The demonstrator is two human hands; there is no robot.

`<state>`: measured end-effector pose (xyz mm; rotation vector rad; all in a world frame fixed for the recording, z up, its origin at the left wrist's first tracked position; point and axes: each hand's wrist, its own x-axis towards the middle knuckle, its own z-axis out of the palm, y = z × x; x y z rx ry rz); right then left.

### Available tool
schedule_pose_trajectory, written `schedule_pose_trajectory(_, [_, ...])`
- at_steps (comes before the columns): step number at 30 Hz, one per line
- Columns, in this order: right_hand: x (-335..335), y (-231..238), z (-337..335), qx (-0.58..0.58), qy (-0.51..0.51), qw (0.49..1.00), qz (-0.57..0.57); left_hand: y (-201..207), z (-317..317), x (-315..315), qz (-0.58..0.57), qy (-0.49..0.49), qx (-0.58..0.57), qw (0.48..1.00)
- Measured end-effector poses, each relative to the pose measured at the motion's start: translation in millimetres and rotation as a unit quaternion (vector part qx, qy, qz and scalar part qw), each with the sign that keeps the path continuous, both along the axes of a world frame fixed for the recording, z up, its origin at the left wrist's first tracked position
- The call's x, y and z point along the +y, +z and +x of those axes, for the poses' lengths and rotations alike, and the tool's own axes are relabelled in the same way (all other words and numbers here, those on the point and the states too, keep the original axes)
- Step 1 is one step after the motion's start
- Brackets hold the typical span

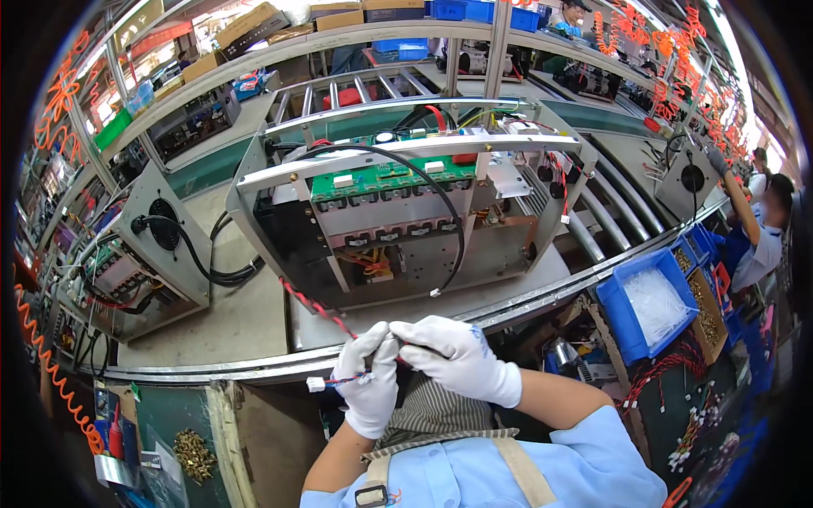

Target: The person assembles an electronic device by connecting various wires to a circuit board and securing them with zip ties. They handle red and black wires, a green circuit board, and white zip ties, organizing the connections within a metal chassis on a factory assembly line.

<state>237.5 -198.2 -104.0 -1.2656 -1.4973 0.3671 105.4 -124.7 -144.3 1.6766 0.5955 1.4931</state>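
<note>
My left hand (370, 385), in a white glove, pinches a twisted red and black wire (318, 306) just in front of the bench edge. A white plug (316, 384) on a short wire end sticks out to the left of its fingers. My right hand (453, 351), also gloved, meets the left one with its fingertips closed on the same wire; the exact grip point is hidden. Beyond my hands stands an open metal chassis (474, 254) with a green circuit board (389, 179). The wire runs up toward its lower left side. A black cable (461, 241) loops down its front.
Another open unit (182, 241) stands at left. A blue bin (616, 306) of clear plastic pieces is at right, near bundled red and black wires (673, 371). Brass-coloured screws (193, 457) lie lower left. Metal rollers (605, 207) continue rightward, where a co-worker (758, 241) reaches toward a panel.
</note>
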Motion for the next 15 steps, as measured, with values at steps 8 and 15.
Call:
schedule_pose_trajectory(8, [46, 162, 137, -0.12, -0.223, 0.964, 0.08, 151, 7, 100, 0.189, 0.202, 0.003, 0.961])
schedule_pose_trajectory(15, [95, 150, 181, -0.247, -0.326, 0.911, -0.049, 174, 15, 187, 0.304, 0.298, 0.412, 0.806])
